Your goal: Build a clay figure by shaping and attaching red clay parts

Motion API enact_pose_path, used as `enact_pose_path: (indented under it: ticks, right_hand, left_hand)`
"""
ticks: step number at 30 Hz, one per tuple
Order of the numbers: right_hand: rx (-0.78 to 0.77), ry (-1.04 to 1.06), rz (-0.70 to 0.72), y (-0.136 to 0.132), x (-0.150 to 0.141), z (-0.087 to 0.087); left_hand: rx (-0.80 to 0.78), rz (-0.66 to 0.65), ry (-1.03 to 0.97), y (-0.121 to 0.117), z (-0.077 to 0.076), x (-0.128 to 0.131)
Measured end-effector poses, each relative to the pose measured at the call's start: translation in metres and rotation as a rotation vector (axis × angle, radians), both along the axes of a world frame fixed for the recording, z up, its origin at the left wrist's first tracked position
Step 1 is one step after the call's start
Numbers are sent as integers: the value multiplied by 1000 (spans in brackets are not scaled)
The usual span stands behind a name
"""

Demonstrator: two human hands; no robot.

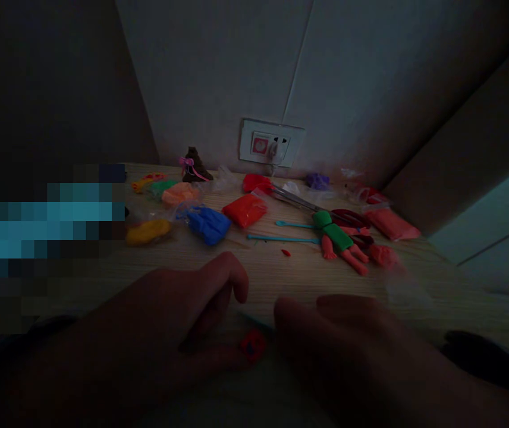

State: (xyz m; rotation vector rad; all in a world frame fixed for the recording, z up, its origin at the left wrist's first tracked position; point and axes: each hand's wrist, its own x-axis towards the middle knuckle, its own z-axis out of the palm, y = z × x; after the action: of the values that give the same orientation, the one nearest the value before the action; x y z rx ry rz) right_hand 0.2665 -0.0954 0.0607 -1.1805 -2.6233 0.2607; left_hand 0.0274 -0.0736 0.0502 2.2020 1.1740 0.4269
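Observation:
A small red clay piece [253, 346] with a dark blue spot sits at the thumb tip of my left hand [183, 315]. That hand is closed about the piece, its index finger bent above; the grip's underside is hidden. From my right hand [335, 339], closed at the right, a thin bluish modelling tool [257, 323] points left, its tip just above the red piece. Most of the tool is covered by the fingers. Beyond the hands lies a clay figure [337, 238] with a green head and body and pink limbs. Dim light darkens both hands.
Bags of blue clay [210, 224], red clay [245, 209] and yellow clay [148, 232] lie further back. Scissors [297, 197] and light blue sticks [283, 238] are near the figure. A brown clay tree shape [193, 165] stands by the wall, left of a socket [272, 142].

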Motion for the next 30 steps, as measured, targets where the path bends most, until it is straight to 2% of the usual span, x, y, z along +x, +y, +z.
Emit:
enact_pose_path:
  ticks: [2,6,9,11,13,15,16,19,22,26,30]
  right_hand:
    - [23,-19,-122,1,0,0]
    - [-49,4,-18,-4,1,0]
    - [-35,-10,-87,-8,3,1]
    - [-78,5,-5,-9,3,2]
    - [-106,12,46,-7,3,3]
    - [-28,-31,-83,-4,2,3]
    - [-13,-51,-96,-3,2,3]
    - [-55,-15,71,-1,2,2]
    - [-43,-74,-100,-1,2,3]
    - [-125,-9,23,-3,1,3]
    - [-70,-24,-57,1,3,-1]
  left_hand:
    - [-9,11,5,3,-1,-1]
    - [19,31,43,2,-3,1]
    - [97,19,0,0,-4,2]
    - [79,27,67,-2,-6,1]
    - [128,10,52,-3,-8,0]
    - [159,1,37,-4,-11,-1]
    - [160,1,39,-5,-12,-2]
    - [148,-10,42,-5,-13,-2]
    - [152,-2,53,-6,-13,-2]
    - [154,4,57,-7,-13,-2]
    - [126,22,36,-3,-12,-3]
